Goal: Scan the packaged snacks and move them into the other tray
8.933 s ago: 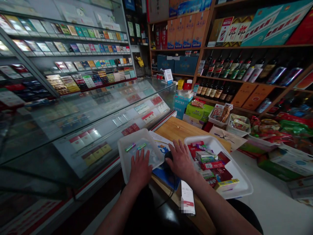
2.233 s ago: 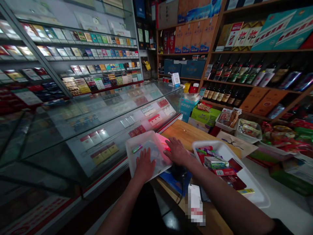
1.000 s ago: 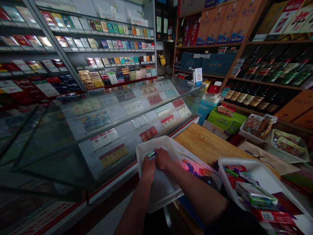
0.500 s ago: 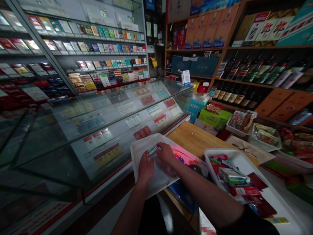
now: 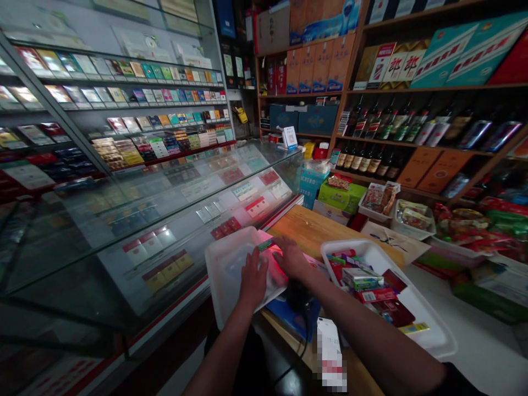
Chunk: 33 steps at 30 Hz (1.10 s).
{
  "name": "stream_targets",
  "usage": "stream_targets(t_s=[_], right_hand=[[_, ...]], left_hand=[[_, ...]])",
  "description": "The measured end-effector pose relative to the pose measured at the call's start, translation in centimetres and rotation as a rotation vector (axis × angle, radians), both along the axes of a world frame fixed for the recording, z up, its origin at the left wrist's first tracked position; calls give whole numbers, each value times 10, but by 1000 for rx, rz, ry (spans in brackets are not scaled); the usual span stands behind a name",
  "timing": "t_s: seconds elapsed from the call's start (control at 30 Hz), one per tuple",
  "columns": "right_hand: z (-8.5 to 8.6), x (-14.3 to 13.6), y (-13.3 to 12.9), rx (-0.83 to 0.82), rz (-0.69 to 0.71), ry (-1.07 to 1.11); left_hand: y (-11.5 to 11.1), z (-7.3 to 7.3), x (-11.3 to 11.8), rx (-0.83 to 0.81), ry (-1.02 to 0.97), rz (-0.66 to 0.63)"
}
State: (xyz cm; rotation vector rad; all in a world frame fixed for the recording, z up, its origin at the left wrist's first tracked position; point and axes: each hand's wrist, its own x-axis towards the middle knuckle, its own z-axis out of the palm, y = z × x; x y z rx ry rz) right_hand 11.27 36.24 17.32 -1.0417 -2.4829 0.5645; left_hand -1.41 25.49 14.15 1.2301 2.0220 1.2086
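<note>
A small, narrow green pack point(image 5: 266, 245) is pinched between the fingertips of both my hands, over the right side of a shallow white plastic tray point(image 5: 218, 305). My left hand point(image 5: 253, 279) has its fingertips at the near left end of the pack. At the other end is my right hand point(image 5: 291, 259), fingers bent, with a red glow on the surface beside it. The print on the pack is too small to read. To the right stands a larger white bin point(image 5: 429, 308) with several small boxes and packs in it.
A slanted glass display case point(image 5: 165, 231) with cigarette packs runs along the left. The wooden desk point(image 5: 307, 223) bears the trays, a dark object with a cord point(image 5: 299, 297) and a white phone-like item point(image 5: 329, 341). Shelves of bottles point(image 5: 396, 124) stand behind.
The view has turned rightward, so the surroundings sit further left. My hands have shifted towards the tray's right edge with the pack, and a red glow now shows by the right hand.
</note>
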Motion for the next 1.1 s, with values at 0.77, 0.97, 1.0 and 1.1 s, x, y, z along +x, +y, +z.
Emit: stream_targets(t_s=[0.77,0.97,1.0,1.1], right_hand=[[-30,121,-8,-112,29,83],[-48,128,-14,-134,0,97],[-50,129,-15,-133,-4,103],[-50,130,-17,-135,-26,122]], left_hand=[[10,-12,57,-76,367,-435],[11,-16,61,-92,371,-456],[11,-16,61,-90,372,-455],[10,-15,62,-78,384,-454]])
